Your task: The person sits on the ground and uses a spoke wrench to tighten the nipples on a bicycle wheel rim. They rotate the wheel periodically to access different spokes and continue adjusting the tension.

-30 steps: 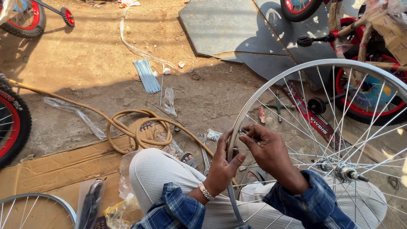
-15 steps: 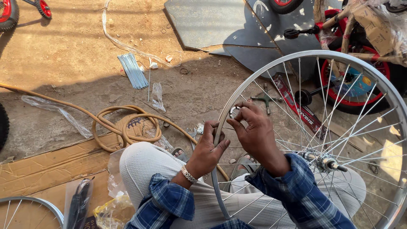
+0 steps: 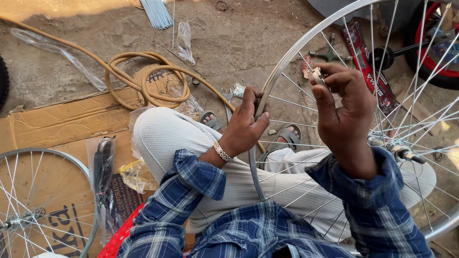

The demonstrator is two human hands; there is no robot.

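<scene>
A silver spoked bicycle wheel (image 3: pixel 306 40) stands upright across my lap, its hub (image 3: pixel 397 149) at the right. My left hand (image 3: pixel 246 125) grips the rim on its near left side, thumb over the edge. My right hand (image 3: pixel 342 102) is raised inside the wheel among the spokes, fingers pinched on a small metal spoke tool (image 3: pixel 317 75) close to the rim. I sit cross-legged in pale trousers and a blue checked shirt, sandalled feet under the wheel.
A coiled tan hose (image 3: pixel 143 79) lies on flattened cardboard (image 3: pixel 52 134) ahead left. A second spoked wheel (image 3: pixel 33 205) lies at bottom left beside a black bagged part (image 3: pixel 103 177). Loose spokes (image 3: pixel 158 13), a spanner (image 3: pixel 226 95), a red package (image 3: pixel 370 67) and a red-rimmed wheel (image 3: pixel 437 57) lie beyond.
The view has dropped and closed in on my lap. My hands have drawn apart: the left stays on the rim, the right has lifted rightward with the small tool among the spokes.
</scene>
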